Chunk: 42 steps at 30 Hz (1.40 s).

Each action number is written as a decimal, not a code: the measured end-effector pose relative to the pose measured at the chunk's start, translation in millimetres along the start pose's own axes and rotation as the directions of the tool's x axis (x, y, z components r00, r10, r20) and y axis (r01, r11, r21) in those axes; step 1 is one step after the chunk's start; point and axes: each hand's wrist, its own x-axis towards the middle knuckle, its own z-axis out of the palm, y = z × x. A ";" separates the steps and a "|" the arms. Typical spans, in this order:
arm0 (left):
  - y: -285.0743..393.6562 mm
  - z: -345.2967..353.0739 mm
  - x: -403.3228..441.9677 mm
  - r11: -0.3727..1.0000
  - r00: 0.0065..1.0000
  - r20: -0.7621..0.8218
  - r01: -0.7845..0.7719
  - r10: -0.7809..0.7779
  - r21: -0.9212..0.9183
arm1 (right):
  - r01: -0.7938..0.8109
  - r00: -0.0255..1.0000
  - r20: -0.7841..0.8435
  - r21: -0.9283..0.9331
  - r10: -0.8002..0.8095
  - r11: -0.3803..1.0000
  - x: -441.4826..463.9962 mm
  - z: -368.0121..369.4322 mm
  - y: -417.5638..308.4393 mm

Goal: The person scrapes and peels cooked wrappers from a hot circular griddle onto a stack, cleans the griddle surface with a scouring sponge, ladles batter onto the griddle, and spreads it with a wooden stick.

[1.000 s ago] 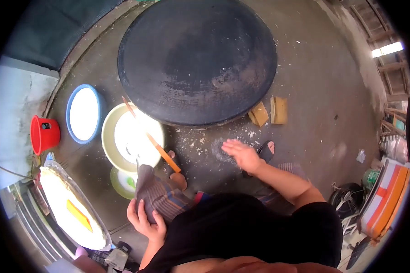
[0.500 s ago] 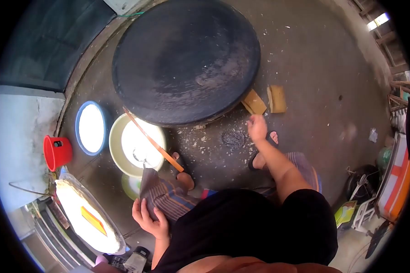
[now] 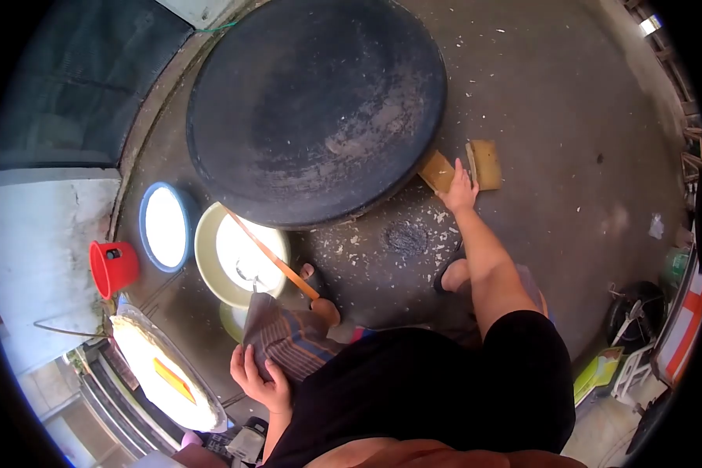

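Note:
My right hand (image 3: 459, 192) reaches down with its fingers stretched out, at the tan flat pieces beside the griddle. One tan piece (image 3: 435, 168) sticks out from under the griddle's edge, and my hand overlaps its corner; whether they touch I cannot tell. Just right of my fingertips, a second tan block (image 3: 487, 164) lies on the floor. The large round black griddle (image 3: 312, 109) has greyish smears on its surface. My left hand (image 3: 262, 381) rests on the striped cloth (image 3: 292, 339) over my left leg, fingers apart and holding nothing.
At left stand a cream basin (image 3: 203, 261) of white content with a ladle in it, a wooden stick (image 3: 269, 251) across its rim, a blue basin (image 3: 188, 226), a red bucket (image 3: 113, 269), and a white-topped tray (image 3: 144, 343) with an orange scraper. Crumbs litter the floor (image 3: 366, 265).
My right hand has moved forward and right to the tan pieces, and its fingers have straightened from a curled pose. The left hand stays on my leg. The view has shifted slightly.

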 end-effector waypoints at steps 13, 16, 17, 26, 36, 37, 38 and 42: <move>1.6 -8.8 -4.2 0.992 0.985 -0.133 -0.115 0.107 -0.055 | 0.458 0.876 0.262 -0.186 -0.406 0.869 -74.9 -191.8 -19.7; 21.1 -18.5 1.3 0.932 0.922 -0.144 -0.361 0.359 0.009 | 0.692 0.718 0.090 0.015 -0.690 0.722 -126.3 -217.4 -39.7; 35.0 -20.5 6.7 0.911 0.902 -0.170 -0.410 0.398 -0.046 | 0.732 0.679 0.018 0.065 -0.734 0.678 -147.1 -223.8 -51.8; 111.7 20.3 25.5 0.693 0.869 -0.211 -0.487 0.448 -0.532 | 0.893 0.448 -0.180 0.058 -0.876 0.446 -260.2 -224.6 -95.6; 110.0 27.9 8.7 0.758 0.872 -0.216 -0.489 0.440 -0.432 | 0.907 0.407 -0.235 -0.010 -0.883 0.421 -289.2 -218.0 -95.7; 107.9 28.2 8.5 0.758 0.871 -0.218 -0.490 0.440 -0.431 | 0.908 0.402 -0.238 -0.017 -0.884 0.418 -290.1 -216.6 -95.8; 105.7 28.4 9.1 0.742 0.902 -0.183 -0.426 0.390 -0.518 | 0.909 0.400 -0.239 -0.018 -0.885 0.416 -289.9 -215.7 -95.3; 94.9 31.7 14.2 0.596 0.988 -0.066 -0.136 0.138 -0.791 | 0.887 0.447 -0.285 0.015 -0.848 0.462 -286.8 -218.3 -93.9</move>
